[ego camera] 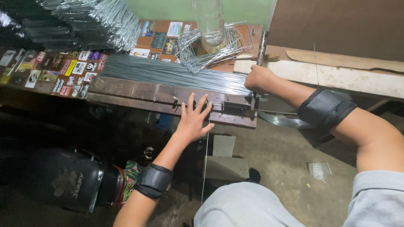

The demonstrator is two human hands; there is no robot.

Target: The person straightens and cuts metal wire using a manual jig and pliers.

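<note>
Splayed left hand [194, 120] on rusty jig [168, 98]; right hand [257, 77] gripping lever [262, 46].

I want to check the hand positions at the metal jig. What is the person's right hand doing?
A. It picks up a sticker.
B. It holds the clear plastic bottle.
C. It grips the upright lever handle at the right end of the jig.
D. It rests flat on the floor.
C: the right hand is closed around the lever handle beside the straight wires, while the left hand lies spread on the jig.
</note>
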